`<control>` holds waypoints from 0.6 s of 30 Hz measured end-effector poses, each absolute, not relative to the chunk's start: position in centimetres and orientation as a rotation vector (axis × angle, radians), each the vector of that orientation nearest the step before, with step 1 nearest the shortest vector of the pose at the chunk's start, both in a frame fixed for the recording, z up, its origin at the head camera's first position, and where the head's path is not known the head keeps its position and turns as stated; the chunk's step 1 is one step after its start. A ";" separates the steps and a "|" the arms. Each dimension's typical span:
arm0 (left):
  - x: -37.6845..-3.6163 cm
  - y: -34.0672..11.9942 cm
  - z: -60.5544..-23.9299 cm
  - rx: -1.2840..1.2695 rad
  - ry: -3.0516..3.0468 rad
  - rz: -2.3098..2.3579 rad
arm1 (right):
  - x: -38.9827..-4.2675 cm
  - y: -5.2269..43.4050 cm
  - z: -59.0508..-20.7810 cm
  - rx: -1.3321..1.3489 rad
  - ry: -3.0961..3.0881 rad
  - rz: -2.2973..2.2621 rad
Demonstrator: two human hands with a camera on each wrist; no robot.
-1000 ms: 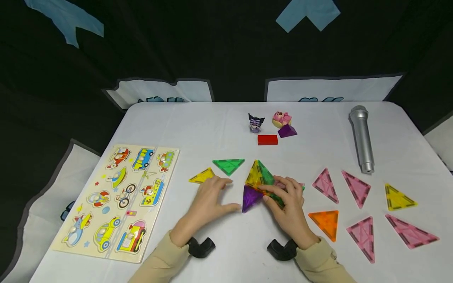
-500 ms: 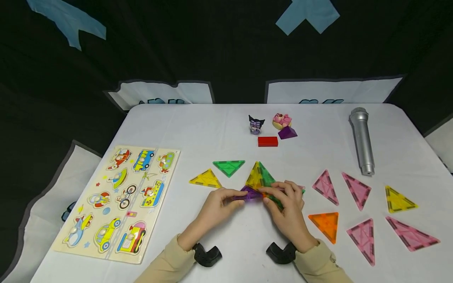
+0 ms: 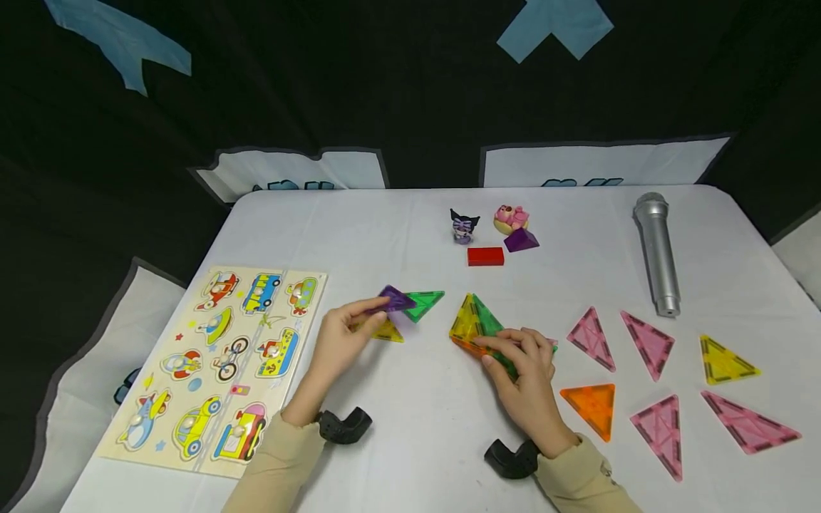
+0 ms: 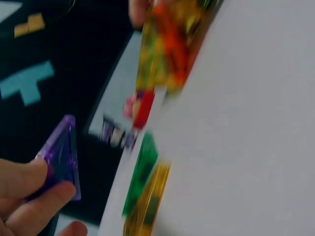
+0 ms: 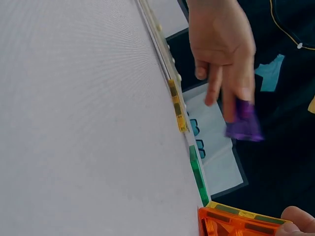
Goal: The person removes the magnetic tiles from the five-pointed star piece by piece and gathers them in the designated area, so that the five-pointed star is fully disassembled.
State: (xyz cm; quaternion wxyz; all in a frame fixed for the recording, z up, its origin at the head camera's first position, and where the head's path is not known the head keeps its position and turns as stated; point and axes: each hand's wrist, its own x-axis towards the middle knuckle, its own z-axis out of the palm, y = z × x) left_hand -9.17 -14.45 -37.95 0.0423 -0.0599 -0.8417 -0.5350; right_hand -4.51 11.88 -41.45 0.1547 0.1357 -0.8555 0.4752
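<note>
My left hand [image 3: 336, 342] pinches a purple triangular magnetic tile [image 3: 395, 298] between thumb and fingers. In the head view it overlaps a yellow triangle tile [image 3: 388, 331] and a green triangle tile [image 3: 426, 303]; both wrist views show the purple tile [image 4: 63, 160] raised off the table. My right hand [image 3: 522, 374] grips a small structure of joined magnetic tiles [image 3: 466, 320], with yellow, green and orange faces. Its orange side [image 5: 236, 225] shows low in the right wrist view. Part of the structure is hidden under the right fingers.
Pink triangle tiles [image 3: 661, 431], an orange triangle [image 3: 593, 407] and a yellow triangle [image 3: 725, 360] lie at right. A silver microphone [image 3: 657, 256] lies behind them. A picture puzzle board [image 3: 218, 363] covers the left. Small figurines [image 3: 463, 226] and a red block [image 3: 485, 256] stand at the back.
My left hand reached the purple tile beside the structure, pinched it, and carried it away to the left and up. The right hand stays on the structure, whose orange lower edge now shows.
</note>
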 end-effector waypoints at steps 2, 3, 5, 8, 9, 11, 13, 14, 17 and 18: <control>-10.1 -15.7 -37.9 -0.065 -2.593 -1.556 | -4.5 11.9 -41.4 0.388 -2.451 1.366; -10.5 -16.2 -37.9 -0.012 -2.605 -1.519 | -4.5 11.9 -41.3 0.387 -2.452 1.370; -11.3 -17.1 -38.1 0.080 -2.643 -1.438 | -4.5 11.9 -41.3 0.387 -2.454 1.373; -12.0 -17.9 -38.6 0.158 -2.684 -1.370 | -4.5 11.8 -41.3 0.390 -2.460 1.363; -12.2 -18.1 -38.8 0.165 -2.701 -1.342 | -4.5 11.8 -41.3 0.394 -2.460 1.359; -12.3 -18.2 -39.2 0.159 -2.728 -1.296 | -4.4 11.8 -41.4 0.399 -2.462 1.350; -12.4 -18.0 -39.4 0.123 -2.743 -1.250 | -4.4 11.8 -41.4 0.402 -2.461 1.346; -12.3 -17.9 -39.5 0.104 -2.749 -1.211 | -4.4 11.8 -41.4 0.403 -2.458 1.347; -12.2 -17.4 -39.4 0.070 -2.757 -1.081 | -4.4 11.8 -41.4 0.408 -2.454 1.354; -12.0 -17.2 -39.4 0.070 -2.754 -1.043 | -4.4 11.8 -41.4 0.412 -2.453 1.358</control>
